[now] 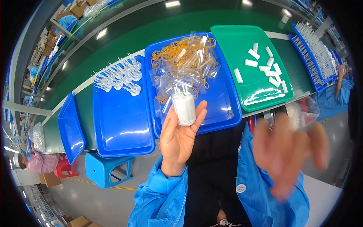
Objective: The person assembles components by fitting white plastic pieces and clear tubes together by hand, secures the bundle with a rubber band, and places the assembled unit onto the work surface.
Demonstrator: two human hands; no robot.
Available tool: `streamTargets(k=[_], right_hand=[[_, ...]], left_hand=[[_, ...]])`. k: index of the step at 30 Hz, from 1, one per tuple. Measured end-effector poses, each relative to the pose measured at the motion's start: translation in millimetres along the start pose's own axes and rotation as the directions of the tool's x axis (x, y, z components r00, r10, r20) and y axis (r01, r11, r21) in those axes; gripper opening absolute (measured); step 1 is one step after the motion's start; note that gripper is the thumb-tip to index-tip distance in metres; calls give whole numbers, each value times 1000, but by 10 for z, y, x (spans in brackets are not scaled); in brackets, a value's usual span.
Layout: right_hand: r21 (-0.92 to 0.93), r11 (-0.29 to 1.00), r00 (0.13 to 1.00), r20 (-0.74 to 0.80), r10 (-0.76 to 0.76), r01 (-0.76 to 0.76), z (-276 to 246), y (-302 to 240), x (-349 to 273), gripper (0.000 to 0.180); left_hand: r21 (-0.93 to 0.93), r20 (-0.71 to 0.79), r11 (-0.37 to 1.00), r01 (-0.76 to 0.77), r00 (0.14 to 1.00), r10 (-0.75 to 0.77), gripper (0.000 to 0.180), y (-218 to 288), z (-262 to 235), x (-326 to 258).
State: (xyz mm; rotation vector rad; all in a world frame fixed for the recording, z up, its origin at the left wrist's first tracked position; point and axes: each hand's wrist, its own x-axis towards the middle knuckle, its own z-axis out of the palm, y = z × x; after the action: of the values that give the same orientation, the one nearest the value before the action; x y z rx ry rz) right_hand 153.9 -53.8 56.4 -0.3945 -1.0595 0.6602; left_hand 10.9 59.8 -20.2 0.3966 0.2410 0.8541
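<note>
Head view: fingers of the left hand [177, 142] are grasping a white bundle [184, 109], which is standing upright over the middle blue tray [221, 108], the thumb bracing its left side and the other fingers supporting its right. Thin prongs are poking up from its top. The right hand [289, 151] is hovering, blurred, to the near right; its fingers are spreading loosely and appear to be holding nothing.

The bundle could be slipping or tipping if the left hand's hold, coming only from the sides and below, were loosening. Its prongs could be snagging on the tangle just beyond, where orange rubber bands [176, 55] and clear plastic pieces [189, 72] are lying heaped together; a careless pull could be dragging several out at once.

To the left, white pronged pieces [123, 75] are crowding the far end of another blue tray [123, 126], with a narrower-looking blue tray [70, 126] sitting beyond it. To the right, white blocks [251, 63] are lying scattered in a green tray [236, 41], all along a green counter [132, 43]. The right hand is blocking the view of what is lying behind it, while a blue stool [99, 172] is standing at the near left.
</note>
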Motion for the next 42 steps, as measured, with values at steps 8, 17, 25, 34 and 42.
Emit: streamTargets(k=[8, 17, 25, 34, 42], right_hand=[[-163, 975, 959, 262, -105, 152, 53, -296, 75, 39], [-875, 483, 970, 138, 200, 25, -181, 419, -102, 79], [-465, 854, 945, 102, 311, -231, -462, 499, -290, 80], [-225, 906, 924, 52, 378, -358, -436, 457, -372, 86], [-366, 890, 934, 125, 335, -270, -589, 466, -398, 79]], left_hand=[[-155, 76, 981, 114, 992, -103, 44, -41, 128, -64], [360, -3, 930, -71, 997, 78, 47, -188, 358, -333], [647, 224, 730, -220, 970, 94, 89, -183, 378, -485], [779, 322, 544, -311, 943, 79, 90, -132, 305, -440], [771, 296, 580, -261, 955, 37, 80, -86, 259, -403]])
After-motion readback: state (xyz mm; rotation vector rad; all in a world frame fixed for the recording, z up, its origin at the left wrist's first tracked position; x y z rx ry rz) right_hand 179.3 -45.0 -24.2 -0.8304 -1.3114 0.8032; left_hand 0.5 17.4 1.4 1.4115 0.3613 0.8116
